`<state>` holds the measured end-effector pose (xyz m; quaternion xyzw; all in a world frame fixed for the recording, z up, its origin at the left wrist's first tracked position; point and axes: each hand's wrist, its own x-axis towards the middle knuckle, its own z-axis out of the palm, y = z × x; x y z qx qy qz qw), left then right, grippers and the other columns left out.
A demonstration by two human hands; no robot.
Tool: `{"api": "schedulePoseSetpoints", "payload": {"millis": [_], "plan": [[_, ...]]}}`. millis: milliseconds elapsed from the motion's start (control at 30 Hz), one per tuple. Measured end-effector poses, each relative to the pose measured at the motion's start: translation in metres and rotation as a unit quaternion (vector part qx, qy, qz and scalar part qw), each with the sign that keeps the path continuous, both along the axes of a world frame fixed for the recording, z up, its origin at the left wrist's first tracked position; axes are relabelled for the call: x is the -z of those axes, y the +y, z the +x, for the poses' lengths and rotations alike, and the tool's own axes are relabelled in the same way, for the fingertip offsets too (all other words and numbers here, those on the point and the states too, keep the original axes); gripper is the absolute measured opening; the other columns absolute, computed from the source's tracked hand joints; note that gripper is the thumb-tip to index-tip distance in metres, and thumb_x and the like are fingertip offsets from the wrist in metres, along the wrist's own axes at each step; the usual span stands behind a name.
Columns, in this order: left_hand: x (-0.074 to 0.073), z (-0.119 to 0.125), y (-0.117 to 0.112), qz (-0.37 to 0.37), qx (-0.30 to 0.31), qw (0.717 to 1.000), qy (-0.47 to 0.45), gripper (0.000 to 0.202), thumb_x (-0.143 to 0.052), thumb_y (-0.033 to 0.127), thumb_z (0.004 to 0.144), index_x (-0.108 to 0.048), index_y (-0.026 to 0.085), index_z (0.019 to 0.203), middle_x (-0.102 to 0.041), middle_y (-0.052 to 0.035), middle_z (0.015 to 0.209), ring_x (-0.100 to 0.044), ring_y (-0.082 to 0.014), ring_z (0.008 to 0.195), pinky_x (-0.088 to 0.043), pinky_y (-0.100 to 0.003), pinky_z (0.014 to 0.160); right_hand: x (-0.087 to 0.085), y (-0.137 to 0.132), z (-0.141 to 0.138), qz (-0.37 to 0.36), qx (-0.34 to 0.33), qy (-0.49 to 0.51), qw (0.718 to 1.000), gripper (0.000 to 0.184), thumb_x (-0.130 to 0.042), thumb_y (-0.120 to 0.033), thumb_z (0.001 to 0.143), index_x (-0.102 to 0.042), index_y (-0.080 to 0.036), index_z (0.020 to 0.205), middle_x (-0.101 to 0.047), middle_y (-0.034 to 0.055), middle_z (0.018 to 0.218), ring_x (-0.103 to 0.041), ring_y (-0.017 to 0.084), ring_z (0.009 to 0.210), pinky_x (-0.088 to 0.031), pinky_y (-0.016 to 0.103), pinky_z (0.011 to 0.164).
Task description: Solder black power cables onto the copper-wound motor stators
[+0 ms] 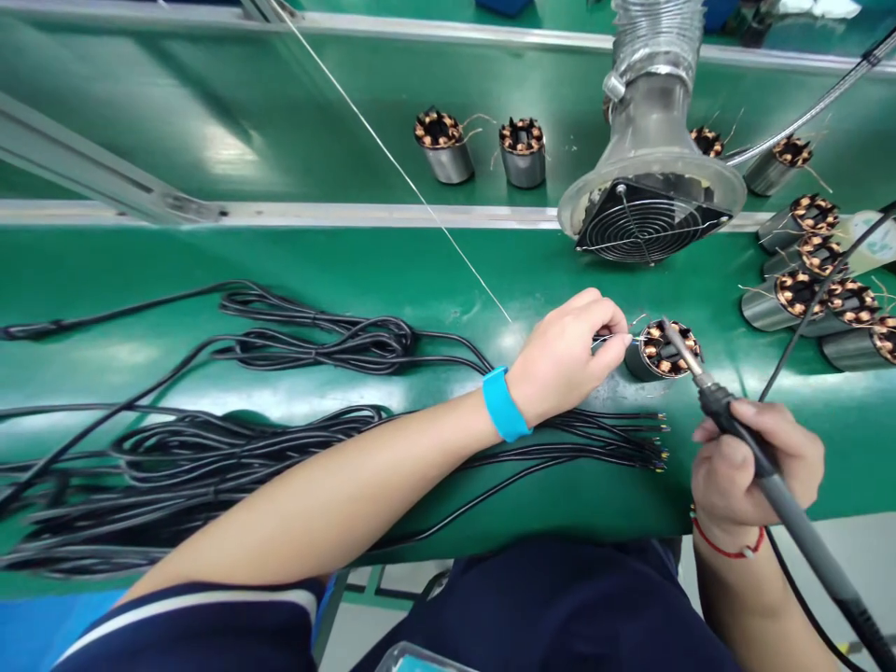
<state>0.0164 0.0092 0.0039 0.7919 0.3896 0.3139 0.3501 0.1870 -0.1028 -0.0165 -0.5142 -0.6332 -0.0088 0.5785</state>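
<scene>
With the right hand [785, 450] wrapped firmly around the iron [799, 529], steer the tip [679, 346] lightly. Hold the wires [635, 337] steady in the left hand's [568, 350] fingertip pinch, clear of heat. Avoid nudging the stator [656, 357], upright on the surface [315, 252] just beside that pinch. Probably best worked near the fan [630, 224] beyond.

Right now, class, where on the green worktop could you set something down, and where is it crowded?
The worktop is bare between the metal rail and upper cable coils, and right of the right hand, below the grouped copper-wound cores. Crowded: those cores, and the lower-left cables.
</scene>
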Motion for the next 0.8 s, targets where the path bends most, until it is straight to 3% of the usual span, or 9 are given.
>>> {"api": "schedulePoseSetpoints", "payload": {"millis": [233,800], "plan": [[-0.001,0.0001,-0.0006,-0.01,-0.008,1.0,-0.01,0.012,-0.056,0.009,0.083,-0.055,0.016,0.073,-0.058,-0.0009,0.078,-0.051,-0.0126,0.073,-0.043,-0.026,0.074,0.0105,0.0013,0.0012,0.026,-0.021,-0.013,0.999,0.018,-0.059,-0.03,0.091,-0.068,-0.019,0.103,-0.057,-0.0005,0.064,-0.052,0.015,0.05,-0.042,0.031,0.046],[-0.0028,0.0014,-0.0009,-0.018,-0.013,1.0,-0.015,0.014,-0.055,0.007,0.082,-0.054,0.016,0.072,-0.058,-0.0002,0.077,-0.051,-0.0116,0.072,-0.046,-0.026,0.074,0.0095,0.0026,0.0012,0.032,-0.022,-0.02,0.999,0.021,-0.057,-0.031,0.093,-0.066,-0.02,0.109,-0.054,-0.0019,0.061,-0.052,0.015,0.049,-0.04,0.031,0.044]]}}
